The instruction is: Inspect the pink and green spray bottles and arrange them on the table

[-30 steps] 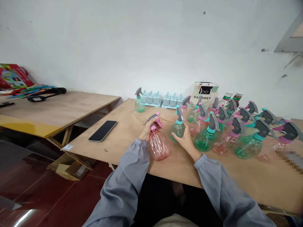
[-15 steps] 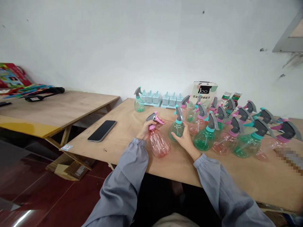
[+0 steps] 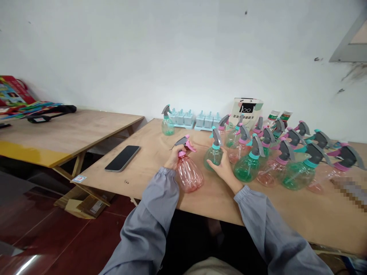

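My left hand (image 3: 172,157) is closed round the neck of a pink spray bottle (image 3: 189,173) with a grey and pink head, tilted a little to the left. Around the body of a small green spray bottle (image 3: 212,157) with a turquoise collar, my right hand (image 3: 225,167) wraps its fingers, the thumb across the front. To the right of it stand several more pink and green bottles, among them a green one (image 3: 246,170) close to my right wrist. Another green spray bottle (image 3: 168,126) stands apart at the table's back left.
A black phone (image 3: 122,158) lies at the left of the table (image 3: 149,179). Pale blue moulds (image 3: 186,119), a printed box (image 3: 245,114) and small white-capped bottles stand at the back by the wall. A second table (image 3: 86,126) is further left.
The pink bottle in my left hand has shifted slightly left and its head tips further left. My right hand keeps its hold on the green bottle.
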`<state>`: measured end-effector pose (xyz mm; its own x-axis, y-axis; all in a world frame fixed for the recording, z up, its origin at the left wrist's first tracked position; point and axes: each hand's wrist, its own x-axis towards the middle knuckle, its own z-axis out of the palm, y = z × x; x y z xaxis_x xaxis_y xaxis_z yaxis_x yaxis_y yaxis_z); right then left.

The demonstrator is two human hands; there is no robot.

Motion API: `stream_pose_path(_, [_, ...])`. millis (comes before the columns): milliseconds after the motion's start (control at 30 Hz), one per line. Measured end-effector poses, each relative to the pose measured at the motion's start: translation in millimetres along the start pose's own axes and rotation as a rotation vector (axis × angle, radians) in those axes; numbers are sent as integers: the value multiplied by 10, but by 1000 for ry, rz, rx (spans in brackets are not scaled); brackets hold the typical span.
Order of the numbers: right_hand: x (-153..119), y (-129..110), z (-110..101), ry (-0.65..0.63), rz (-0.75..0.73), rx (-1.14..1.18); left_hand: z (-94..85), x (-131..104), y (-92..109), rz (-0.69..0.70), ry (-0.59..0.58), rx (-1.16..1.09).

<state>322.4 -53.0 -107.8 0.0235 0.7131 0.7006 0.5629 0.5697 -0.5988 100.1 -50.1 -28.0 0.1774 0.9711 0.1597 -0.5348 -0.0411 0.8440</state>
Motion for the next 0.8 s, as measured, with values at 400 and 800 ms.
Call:
stream_pose_path(400, [1,-9,2,11,8,4,-14,11,3,-27,8,-1])
stream_pose_path(800, [13,39,7,8,17,-17,-178,-39,297,184,15,318])
